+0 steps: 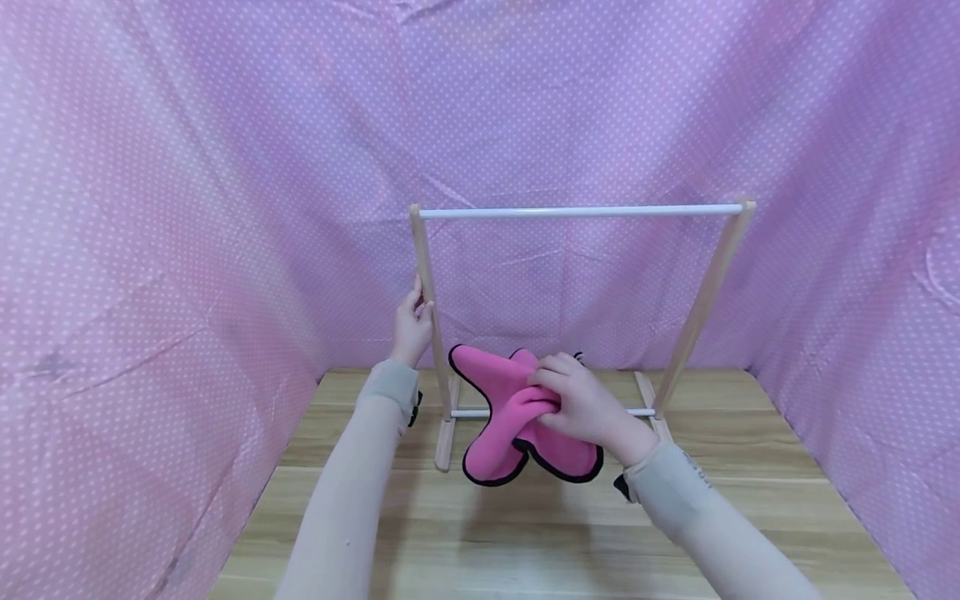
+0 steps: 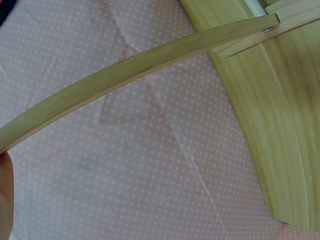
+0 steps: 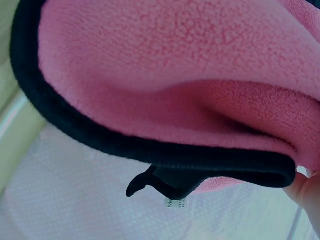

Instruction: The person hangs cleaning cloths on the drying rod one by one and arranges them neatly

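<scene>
A pink fleece towel (image 1: 491, 446) with black edging hangs bunched from my right hand (image 1: 585, 404), whose thumb and fingers pinch its gathered middle. Its corners droop over the table in front of the rack's lower bar. In the right wrist view the towel (image 3: 150, 55) fills most of the picture, and a small white label (image 3: 176, 203) and a black loop (image 3: 140, 182) show at its edge. My left hand (image 1: 412, 332) holds the left wooden post (image 1: 422, 250) of a standing rack about midway up, its fingers partly behind the post. The same post (image 2: 125, 70) crosses the left wrist view.
The rack has a white top bar (image 1: 581, 212), a right post (image 1: 701, 308) and a low white bar (image 1: 468, 413). It stands on a wood-grain table (image 1: 360, 533). Pink dotted cloth (image 1: 570, 100) hangs behind and on both sides.
</scene>
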